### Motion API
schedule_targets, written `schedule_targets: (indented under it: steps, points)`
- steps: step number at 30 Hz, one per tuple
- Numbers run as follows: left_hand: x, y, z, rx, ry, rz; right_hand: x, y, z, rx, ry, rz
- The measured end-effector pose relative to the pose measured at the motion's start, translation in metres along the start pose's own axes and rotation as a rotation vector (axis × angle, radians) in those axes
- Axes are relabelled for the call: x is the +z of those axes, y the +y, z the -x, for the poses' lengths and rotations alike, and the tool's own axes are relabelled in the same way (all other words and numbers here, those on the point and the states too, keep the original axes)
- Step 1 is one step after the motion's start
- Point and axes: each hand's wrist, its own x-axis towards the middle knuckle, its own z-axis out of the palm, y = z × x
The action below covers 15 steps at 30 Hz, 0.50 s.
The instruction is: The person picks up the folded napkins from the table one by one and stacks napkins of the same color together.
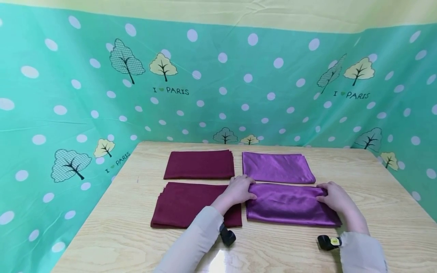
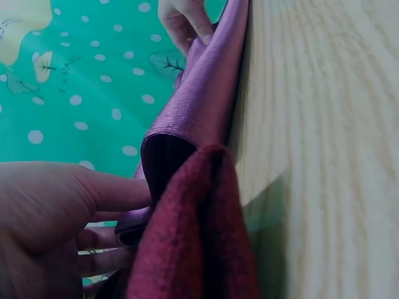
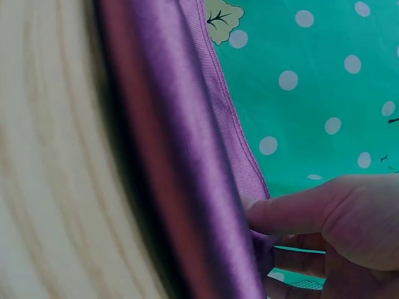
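Observation:
A folded purple satin cloth (image 1: 290, 208) lies flat at the front right of the table. The left hand (image 1: 239, 190) pinches its upper left corner, the forearm passing over the folded maroon cloth (image 1: 186, 203) beside it. At the upper right part of the purple cloth, the right hand (image 1: 337, 198) pinches the edge. In the left wrist view, the thumb of the left hand (image 2: 62, 215) presses the purple cloth (image 2: 199, 93) just behind the maroon fold (image 2: 193, 237). The right wrist view has the thumb of the right hand (image 3: 343, 227) on the purple cloth (image 3: 187, 137), fingers partly hidden behind it.
Behind the front pair lie another folded maroon cloth (image 1: 199, 165) and another folded purple cloth (image 1: 277, 168), with narrow gaps between the cloths. The wooden table (image 1: 112, 227) ends at a green dotted curtain (image 1: 222, 76) behind and at both sides.

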Motion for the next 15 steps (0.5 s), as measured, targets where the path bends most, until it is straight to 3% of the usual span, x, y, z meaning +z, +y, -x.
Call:
schedule_targets:
  steps: [15]
  points:
    - [-0.0014,-0.0005,-0.0059,-0.012,-0.007,0.045,-0.0014,-0.0034,0.0012,0.052,0.000,0.013]
